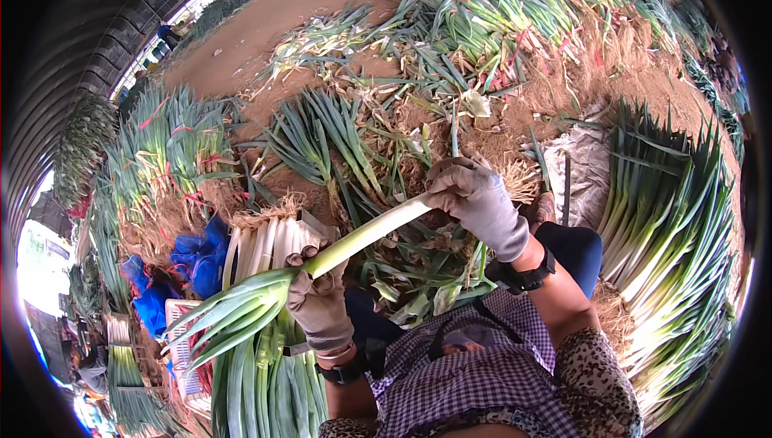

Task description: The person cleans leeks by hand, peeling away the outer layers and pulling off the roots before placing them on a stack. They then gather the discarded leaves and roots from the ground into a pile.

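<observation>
A long, thick green onion (pixel 370 235) lies slantwise across the middle, its white end to the right and its green leaves fanning out at the lower left. My left hand (pixel 320 309), in a grey-beige work glove, is closed round it where the white stalk turns green. At the other end, my right hand (pixel 486 209), gloved alike, pinches the white tip, with the fingers curled over it. The root end itself is hidden by that glove. Just below and beside my left hand lies a row of green onions (pixel 265 378) with pale stalks and roots pointing away from me.
To my right is a large heap of green onions (pixel 667 221). Bundles tied with red string stand at the left (pixel 173 141) and far right. Loose leaves (pixel 422 277) litter the soil between my knees. Blue plastic (pixel 201 257) and a white basket (pixel 181 354) are at the left.
</observation>
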`<state>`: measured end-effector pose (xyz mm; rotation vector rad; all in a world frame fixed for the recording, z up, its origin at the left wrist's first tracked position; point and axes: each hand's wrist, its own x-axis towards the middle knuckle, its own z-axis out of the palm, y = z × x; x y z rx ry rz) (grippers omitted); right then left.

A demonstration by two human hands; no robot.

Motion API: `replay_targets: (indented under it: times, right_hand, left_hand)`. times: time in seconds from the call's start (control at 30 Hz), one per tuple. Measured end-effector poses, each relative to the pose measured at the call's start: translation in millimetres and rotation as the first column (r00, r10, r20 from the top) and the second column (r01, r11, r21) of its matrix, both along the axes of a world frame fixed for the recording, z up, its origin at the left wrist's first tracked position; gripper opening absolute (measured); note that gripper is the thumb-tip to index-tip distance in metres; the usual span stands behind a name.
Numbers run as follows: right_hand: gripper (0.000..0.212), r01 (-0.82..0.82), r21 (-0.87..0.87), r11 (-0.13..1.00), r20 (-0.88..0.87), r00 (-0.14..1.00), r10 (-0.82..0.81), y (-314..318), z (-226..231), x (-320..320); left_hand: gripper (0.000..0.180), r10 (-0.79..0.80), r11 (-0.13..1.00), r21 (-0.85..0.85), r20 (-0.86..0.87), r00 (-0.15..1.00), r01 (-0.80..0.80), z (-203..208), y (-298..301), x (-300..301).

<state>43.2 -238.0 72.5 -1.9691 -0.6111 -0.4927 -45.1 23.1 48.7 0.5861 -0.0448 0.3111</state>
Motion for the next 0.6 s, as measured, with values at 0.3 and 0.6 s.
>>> replay_targets:
  times: [0.3,0.6]
  right_hand:
    - [0.010,0.468,0.158,0.869,-0.166,0.880,-0.444,-44.1,15.1,18.1]
    - [0.015,0.533,0.350,0.770,-0.346,0.838,-0.422,-83.0,4.1,21.2]
  left_hand:
    - [0.025,0.202,0.979,0.067,-0.157,0.967,-0.194,3.4,13.9,-7.4]
    - [0.023,0.320,0.945,0.169,-0.293,0.901,-0.281,6.6,16.4,-1.4]
